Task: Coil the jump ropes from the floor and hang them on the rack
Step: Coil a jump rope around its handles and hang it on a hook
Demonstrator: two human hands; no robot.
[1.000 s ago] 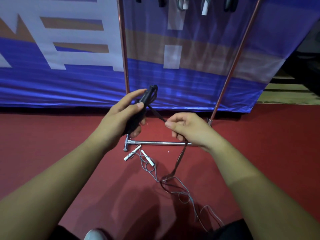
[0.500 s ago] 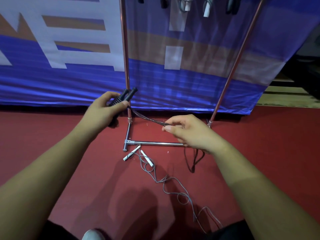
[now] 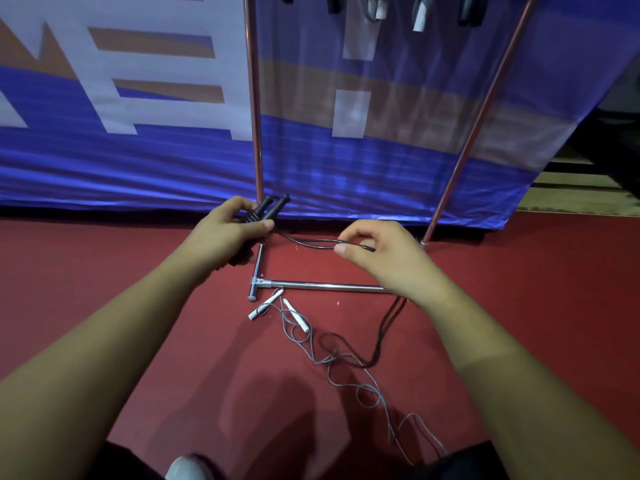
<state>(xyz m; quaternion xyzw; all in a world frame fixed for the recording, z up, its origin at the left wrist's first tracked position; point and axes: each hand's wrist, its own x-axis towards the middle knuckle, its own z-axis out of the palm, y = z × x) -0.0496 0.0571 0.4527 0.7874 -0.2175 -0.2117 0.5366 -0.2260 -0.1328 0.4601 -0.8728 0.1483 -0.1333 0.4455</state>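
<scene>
A blue banner (image 3: 104, 161) with white and tan shapes filled the nine o'clock side of the view and hung down to the red floor (image 3: 86, 271). The left hand (image 3: 225, 235) reached in from seven o'clock. Its fingers and thumb were curled round the two black handles (image 3: 268, 210) of the black jump rope (image 3: 308, 241), which lay side by side with their tips pointing toward one o'clock. Just behind them stood the left upright of the rack (image 3: 252, 98), whose chrome foot and cross bar lay on the floor at six o'clock from the handles.

The grey jump rope (image 3: 346, 374) lay loose on the floor just beside that bar. Its two white handles (image 3: 265, 304) were close together, and its cord trailed in tangled loops toward five o'clock, down to the bottom edge.

From the black handles, the black cord ran toward three o'clock as a doubled strand to the right hand (image 3: 391, 261). That hand's thumb and curled fingers were closed on the cord. Below the hand the strand dropped toward six o'clock to the floor, where its bend crossed the grey cord.

The rack's other upright rose toward one o'clock on the right. At twelve o'clock, along the top edge, hanging ropes (image 3: 419, 15) with black and white handle ends showed on the rack. A pale shoe (image 3: 188, 467) sat at six o'clock.
</scene>
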